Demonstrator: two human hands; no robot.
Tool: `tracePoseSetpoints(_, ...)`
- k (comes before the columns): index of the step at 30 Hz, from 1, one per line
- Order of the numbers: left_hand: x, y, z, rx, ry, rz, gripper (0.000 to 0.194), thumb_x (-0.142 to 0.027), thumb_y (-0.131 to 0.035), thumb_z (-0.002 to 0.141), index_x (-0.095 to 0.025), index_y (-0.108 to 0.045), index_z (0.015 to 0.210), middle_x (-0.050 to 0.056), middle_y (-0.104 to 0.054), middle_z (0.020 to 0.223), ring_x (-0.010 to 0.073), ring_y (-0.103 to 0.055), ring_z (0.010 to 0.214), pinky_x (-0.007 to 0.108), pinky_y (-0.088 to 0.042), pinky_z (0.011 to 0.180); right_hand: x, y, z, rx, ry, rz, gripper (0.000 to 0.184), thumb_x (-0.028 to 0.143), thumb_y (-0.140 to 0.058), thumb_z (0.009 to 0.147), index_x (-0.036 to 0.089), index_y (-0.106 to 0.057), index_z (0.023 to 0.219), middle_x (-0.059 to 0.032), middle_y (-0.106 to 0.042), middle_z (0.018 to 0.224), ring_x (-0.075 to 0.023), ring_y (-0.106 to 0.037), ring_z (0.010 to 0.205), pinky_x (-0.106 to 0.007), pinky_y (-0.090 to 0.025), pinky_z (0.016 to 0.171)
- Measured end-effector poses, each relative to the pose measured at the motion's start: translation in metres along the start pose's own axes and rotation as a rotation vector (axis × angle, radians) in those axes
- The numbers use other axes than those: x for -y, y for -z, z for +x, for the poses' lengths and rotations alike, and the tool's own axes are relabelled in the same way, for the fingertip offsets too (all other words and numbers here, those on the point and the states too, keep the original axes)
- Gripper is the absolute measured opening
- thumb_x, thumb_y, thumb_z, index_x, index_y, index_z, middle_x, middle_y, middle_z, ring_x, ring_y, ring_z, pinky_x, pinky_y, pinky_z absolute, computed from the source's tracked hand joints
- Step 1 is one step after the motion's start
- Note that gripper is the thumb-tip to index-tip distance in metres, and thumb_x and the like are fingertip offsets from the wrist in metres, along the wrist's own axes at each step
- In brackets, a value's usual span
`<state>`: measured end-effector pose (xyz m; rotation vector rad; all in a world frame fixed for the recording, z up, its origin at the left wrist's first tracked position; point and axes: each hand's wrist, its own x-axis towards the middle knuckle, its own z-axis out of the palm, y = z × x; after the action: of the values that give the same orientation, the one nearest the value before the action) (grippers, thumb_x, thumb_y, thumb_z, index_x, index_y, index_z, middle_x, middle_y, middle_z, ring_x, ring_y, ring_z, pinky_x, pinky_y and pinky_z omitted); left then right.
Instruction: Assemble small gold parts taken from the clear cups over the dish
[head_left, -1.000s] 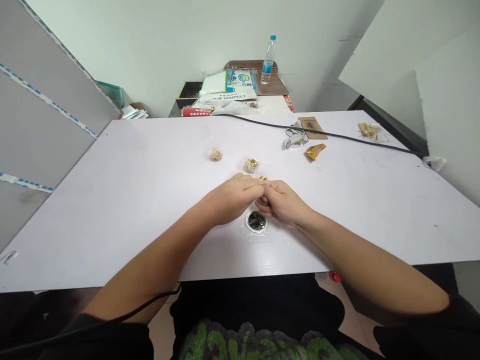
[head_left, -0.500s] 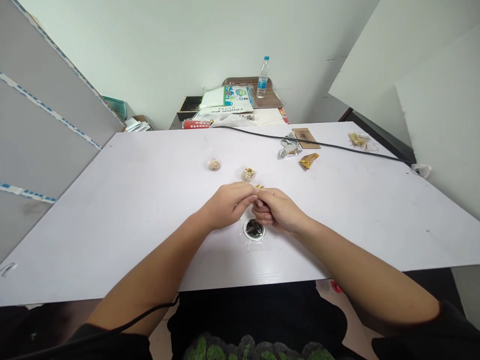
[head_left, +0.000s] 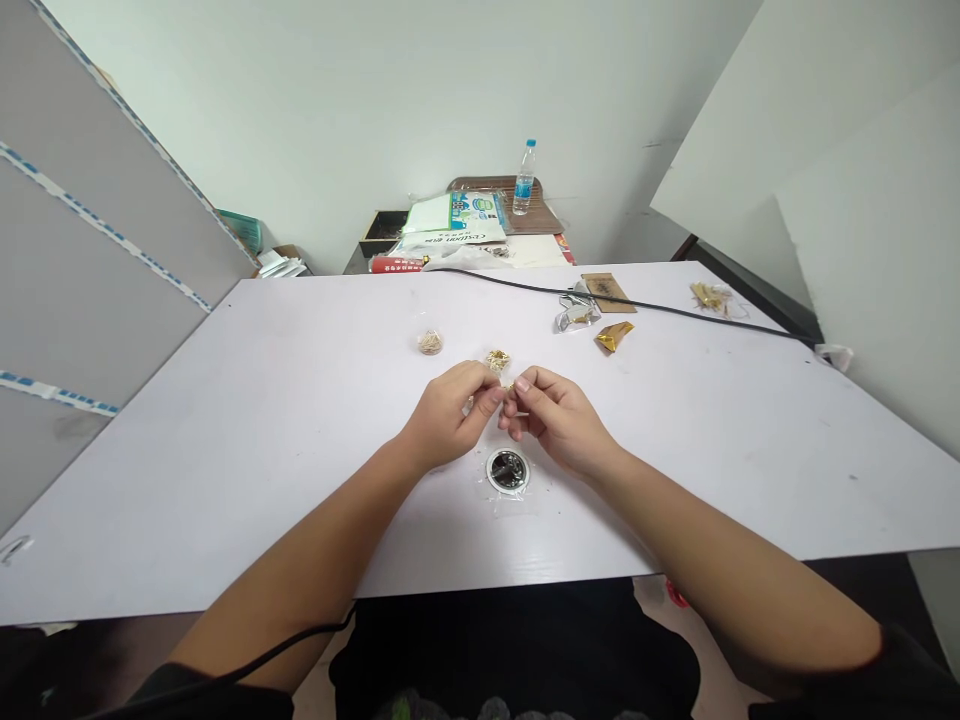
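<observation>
Above the white table, my left hand (head_left: 454, 412) and my right hand (head_left: 556, 415) meet fingertip to fingertip. Both are closed in a pinch around a small gold-coloured piece (head_left: 508, 387), too small to name and partly covered by the fingers. Just beyond the fingers lies a little clear bag of gold pieces (head_left: 497, 359). Nearer to me, below the hands, a round dark disc with a white rim (head_left: 508, 470) is set on the table, with clear tape or film around it. A second small bag with pale pieces (head_left: 430, 342) lies to the left.
A black cable (head_left: 517, 286) crosses the back of the white table (head_left: 300, 400). Behind the hands to the right lie a silver packet (head_left: 576, 312), a brown card (head_left: 609, 293), gold foil (head_left: 614, 337) and another gold bundle (head_left: 709, 296). A water bottle (head_left: 523, 185) stands beyond the table.
My right hand's fingers have loosened and moved slightly apart from the left, so the gold piece shows between them. The view has tilted up slightly.
</observation>
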<state>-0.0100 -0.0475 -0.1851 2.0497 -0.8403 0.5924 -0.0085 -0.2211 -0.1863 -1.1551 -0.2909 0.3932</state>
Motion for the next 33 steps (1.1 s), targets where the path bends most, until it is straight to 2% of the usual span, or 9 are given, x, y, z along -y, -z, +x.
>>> tracePoseSetpoints(4, -0.0013, -0.0006, -0.0009, -0.048, 0.032, -0.007, 0.016, -0.024, -0.048, 0.096, -0.017, -0.052, 0.082, 0.0, -0.058, 0.07, 0.0108, -0.051, 0.065, 0.025, -0.043, 0.063, -0.0016, 0.0016, 0.0019, -0.054, 0.08, -0.025, 0.036, 0.046, -0.077, 0.077, 0.017, -0.056, 0.08, -0.0015, -0.066, 0.074, -0.0125, -0.066, 0.068, -0.022, -0.05, 0.054)
tracePoseSetpoints(13, -0.0004, -0.0018, -0.0023, -0.088, 0.049, -0.057, 0.015, -0.023, -0.05, 0.095, -0.016, -0.055, 0.083, 0.001, -0.059, 0.074, 0.0103, -0.053, 0.067, 0.024, -0.045, 0.063, -0.0031, 0.0033, 0.0034, -0.107, 0.107, -0.022, 0.035, 0.039, -0.084, 0.069, 0.017, -0.059, 0.079, -0.0031, -0.071, 0.074, -0.0147, -0.07, 0.071, -0.028, -0.061, 0.064)
tracePoseSetpoints(21, -0.0003, -0.0013, -0.0017, -0.098, 0.033, -0.034, 0.015, -0.023, -0.05, 0.095, -0.016, -0.054, 0.082, 0.001, -0.059, 0.072, 0.0101, -0.053, 0.065, 0.024, -0.045, 0.061, -0.0025, 0.0036, 0.0027, -0.13, 0.158, -0.059, 0.034, 0.039, -0.084, 0.07, 0.017, -0.06, 0.077, -0.0055, -0.073, 0.078, -0.0166, -0.071, 0.074, -0.033, -0.063, 0.069)
tracePoseSetpoints(26, 0.0004, -0.0017, -0.0022, -0.088, 0.019, -0.035, 0.015, -0.024, -0.05, 0.096, -0.017, -0.055, 0.084, 0.001, -0.06, 0.073, 0.0111, -0.054, 0.067, 0.025, -0.046, 0.063, -0.0022, 0.0041, 0.0033, -0.142, 0.189, -0.098, 0.032, 0.038, -0.085, 0.069, 0.017, -0.062, 0.077, -0.0048, -0.073, 0.078, -0.0145, -0.069, 0.065, -0.036, -0.063, 0.073)
tracePoseSetpoints(33, -0.0007, -0.0002, -0.0009, -0.08, 0.034, -0.019, 0.017, -0.021, -0.046, 0.098, -0.017, -0.055, 0.084, 0.001, -0.059, 0.073, 0.0111, -0.053, 0.067, 0.024, -0.044, 0.063, -0.0004, 0.0052, 0.003, -0.162, 0.214, -0.217, 0.026, 0.036, -0.082, 0.073, 0.017, -0.066, 0.081, -0.0051, -0.073, 0.078, -0.0155, -0.069, 0.066, -0.036, -0.062, 0.072)
